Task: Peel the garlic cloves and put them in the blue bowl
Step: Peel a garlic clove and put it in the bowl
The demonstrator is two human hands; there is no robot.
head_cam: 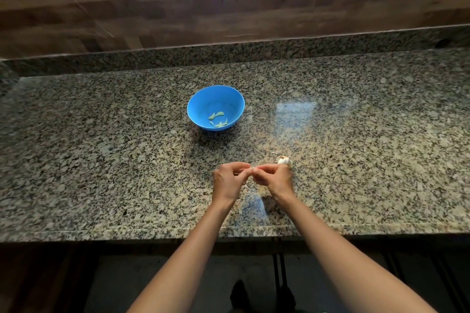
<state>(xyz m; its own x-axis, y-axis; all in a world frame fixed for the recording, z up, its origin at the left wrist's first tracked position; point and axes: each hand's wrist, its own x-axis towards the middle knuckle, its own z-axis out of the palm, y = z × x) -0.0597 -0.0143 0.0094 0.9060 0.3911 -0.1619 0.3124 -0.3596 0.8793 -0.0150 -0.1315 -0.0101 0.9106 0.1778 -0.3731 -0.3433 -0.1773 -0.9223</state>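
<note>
A blue bowl [216,107] stands on the granite counter, mid-depth, with several pale peeled cloves [217,118] lying in its bottom. Nearer the counter's front edge, my left hand [229,180] and my right hand [274,178] meet fingertip to fingertip, both pinching one small garlic clove [252,169] that is mostly hidden by the fingers. A thin strip of skin hangs below the left hand. The partly broken garlic head [283,160] lies on the counter just behind my right hand.
The speckled granite counter [101,147] runs wide to both sides, with a low granite backsplash and a wood-panelled wall behind. The counter's front edge [152,232] lies under my forearms. A dark floor shows below.
</note>
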